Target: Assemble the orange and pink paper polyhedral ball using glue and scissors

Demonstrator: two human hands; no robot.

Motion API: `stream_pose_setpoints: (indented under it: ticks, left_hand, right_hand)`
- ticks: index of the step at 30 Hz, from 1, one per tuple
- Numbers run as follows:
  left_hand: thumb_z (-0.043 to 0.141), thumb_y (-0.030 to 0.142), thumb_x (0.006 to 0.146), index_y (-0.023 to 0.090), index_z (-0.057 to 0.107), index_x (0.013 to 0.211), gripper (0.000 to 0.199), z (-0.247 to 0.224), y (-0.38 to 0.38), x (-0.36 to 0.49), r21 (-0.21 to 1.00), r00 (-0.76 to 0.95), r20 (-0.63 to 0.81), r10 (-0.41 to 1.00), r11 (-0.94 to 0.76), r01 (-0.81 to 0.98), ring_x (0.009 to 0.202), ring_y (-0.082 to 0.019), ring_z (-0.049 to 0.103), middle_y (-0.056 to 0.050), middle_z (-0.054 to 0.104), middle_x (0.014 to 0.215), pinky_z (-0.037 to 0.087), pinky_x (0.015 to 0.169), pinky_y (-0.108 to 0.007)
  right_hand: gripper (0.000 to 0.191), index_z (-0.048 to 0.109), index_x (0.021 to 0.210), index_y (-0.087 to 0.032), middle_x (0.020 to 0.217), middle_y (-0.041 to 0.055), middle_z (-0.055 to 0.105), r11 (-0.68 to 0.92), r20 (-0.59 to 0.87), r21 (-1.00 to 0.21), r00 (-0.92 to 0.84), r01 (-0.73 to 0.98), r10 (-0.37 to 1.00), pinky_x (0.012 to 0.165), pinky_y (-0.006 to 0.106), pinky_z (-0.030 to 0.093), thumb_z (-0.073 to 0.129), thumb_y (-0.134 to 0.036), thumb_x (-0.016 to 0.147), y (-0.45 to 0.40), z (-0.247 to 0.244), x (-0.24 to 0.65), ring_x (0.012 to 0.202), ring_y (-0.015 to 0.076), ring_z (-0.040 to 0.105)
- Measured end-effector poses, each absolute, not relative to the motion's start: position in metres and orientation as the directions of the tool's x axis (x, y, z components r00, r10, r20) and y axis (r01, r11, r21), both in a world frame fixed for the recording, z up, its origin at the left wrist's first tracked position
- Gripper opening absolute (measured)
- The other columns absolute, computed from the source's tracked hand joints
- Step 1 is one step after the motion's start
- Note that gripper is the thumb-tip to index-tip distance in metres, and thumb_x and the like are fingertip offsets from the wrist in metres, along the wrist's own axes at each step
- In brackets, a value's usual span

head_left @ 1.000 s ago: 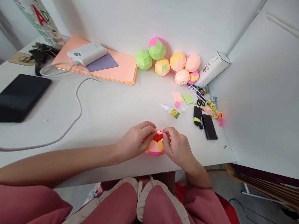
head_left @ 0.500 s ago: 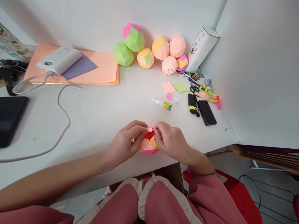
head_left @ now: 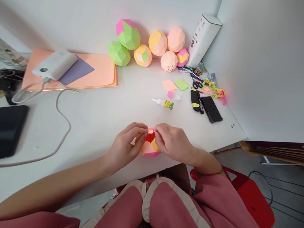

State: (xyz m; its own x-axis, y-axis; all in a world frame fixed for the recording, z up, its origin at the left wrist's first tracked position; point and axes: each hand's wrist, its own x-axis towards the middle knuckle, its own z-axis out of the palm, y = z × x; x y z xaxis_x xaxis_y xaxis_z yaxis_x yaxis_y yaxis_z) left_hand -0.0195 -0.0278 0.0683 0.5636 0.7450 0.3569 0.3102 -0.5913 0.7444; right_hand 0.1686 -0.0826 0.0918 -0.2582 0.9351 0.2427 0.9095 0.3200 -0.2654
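Near the table's front edge sits a partly open paper ball (head_left: 149, 148) in pink, orange and peach, with a red-looking hollow at its top. My left hand (head_left: 129, 142) pinches a peach paper flap (head_left: 150, 131) at the ball's far rim. From the other side, my right hand (head_left: 172, 142) closes thumb and forefinger on the pink rim of the same ball. The fingertips of both hands are close together, and they hide part of the rim. Beyond them lies a glue tube (head_left: 163, 103) with a white nozzle.
Several finished paper balls (head_left: 129, 37) line the wall. Paper squares (head_left: 181, 84), scissors (head_left: 197, 84), a cutter (head_left: 195, 99) and a phone (head_left: 212, 109) lie at the right. A power bank (head_left: 55, 65) rests on paper sheets, its cable (head_left: 64, 139) curving across the left side.
The camera view has shifted slightly. Both hands keep their pinch at the ball's rim, with hardly any movement.
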Motion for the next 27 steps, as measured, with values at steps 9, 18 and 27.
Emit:
stream_pose_setpoints:
  ticks: [9, 18, 27]
  left_hand:
    - [0.051, 0.017, 0.096, 0.019, 0.063, 0.097, 0.012, 0.0695, -0.0262, -0.0191, 0.711, 0.571, 0.382, 0.727, -0.626, 0.321, 0.09, -0.017, 0.071, -0.007, 0.069, 0.102, 0.055, 0.045, -0.016]
    - [0.05, 0.011, 0.096, 0.022, 0.066, 0.101, 0.02, 0.0691, -0.0244, -0.0247, 0.59, 0.595, 0.474, 0.649, -0.736, 0.333, 0.089, -0.017, 0.07, -0.006, 0.069, 0.105, 0.062, 0.065, -0.026]
    - [0.051, 0.011, 0.095, 0.022, 0.069, 0.101, 0.022, 0.0709, -0.0248, -0.0255, 0.627, 0.598, 0.454, 0.66, -0.714, 0.312, 0.088, -0.017, 0.07, -0.006, 0.07, 0.103, 0.063, 0.068, -0.026]
  right_hand:
    - [0.023, 0.055, 0.089, -0.016, 0.076, 0.0023, 0.061, 0.348, 0.217, -0.259, -0.296, 0.901, 0.93, 0.05, 0.024, 0.03, 0.034, -0.016, 0.098, -0.0834, 0.0942, 0.1688, 0.056, 0.0098, 0.047]
    - [0.022, 0.055, 0.089, -0.017, 0.078, 0.0022, 0.062, 0.363, 0.217, -0.249, -0.313, 0.898, 0.925, 0.049, 0.024, 0.03, 0.034, -0.016, 0.097, -0.0852, 0.095, 0.171, 0.056, 0.0093, 0.047]
    - [0.021, 0.056, 0.091, -0.016, 0.08, 0.0023, 0.063, 0.37, 0.216, -0.256, -0.32, 0.893, 0.922, 0.048, 0.024, 0.032, 0.036, -0.015, 0.097, -0.0862, 0.0956, 0.1708, 0.057, 0.0091, 0.049]
